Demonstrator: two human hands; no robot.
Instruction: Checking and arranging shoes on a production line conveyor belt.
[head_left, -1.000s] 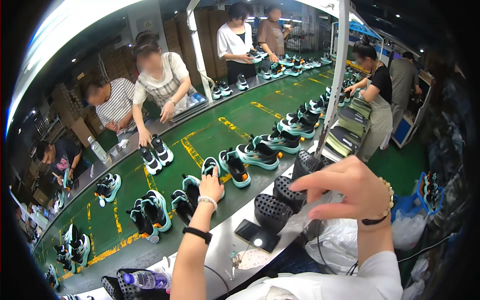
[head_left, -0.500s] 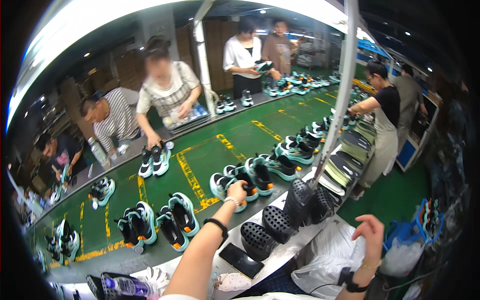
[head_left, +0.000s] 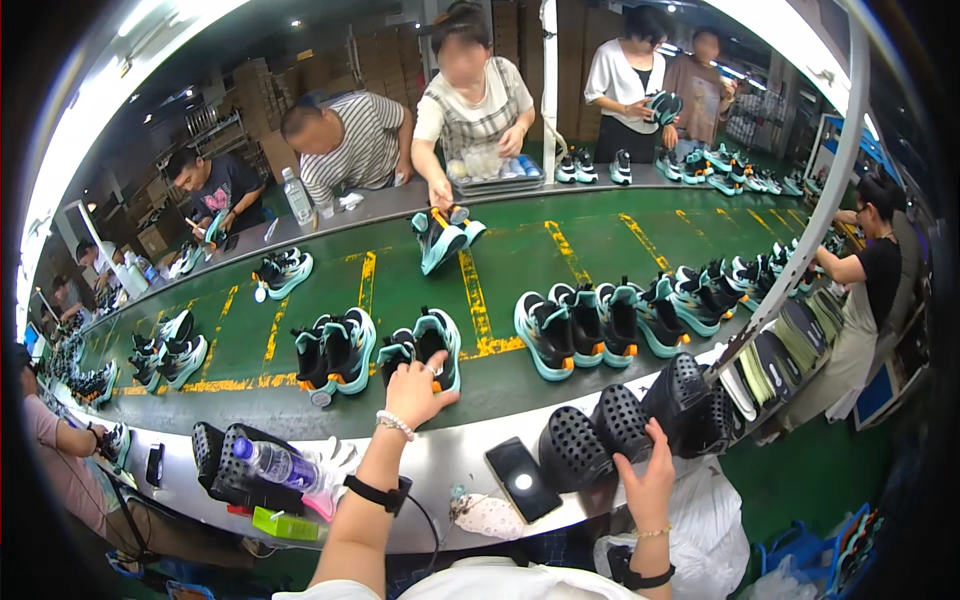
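Observation:
My left hand [head_left: 415, 393] reaches over the near edge of the green conveyor belt [head_left: 400, 270]. Its thumb and index finger are spread at the heel end of a black and mint sneaker pair [head_left: 440, 335]; the hand covers part of the shoes, and no firm hold shows. Just right of it, more sneakers [head_left: 585, 325] stand in a row. My right hand [head_left: 645, 470] is raised with fingers apart and nothing in it, nearest a black perforated clog [head_left: 622, 420]. Whether it touches the clog is unclear. Another sneaker pair [head_left: 320, 350] sits left of my left hand.
A phone [head_left: 523, 480] lies on the metal ledge [head_left: 440, 490], with a bottle [head_left: 275, 462] on black clogs farther left. Stacked insoles [head_left: 790, 345] stand at right. Opposite, a co-worker's hand [head_left: 440, 190] touches a sneaker pair [head_left: 440, 240]. A slanted pole [head_left: 800, 270] rises at right.
The view has swung left. My left hand has moved from a sneaker pair in the right-hand row to the separate pair left of it. My right hand is now closer to the clogs.

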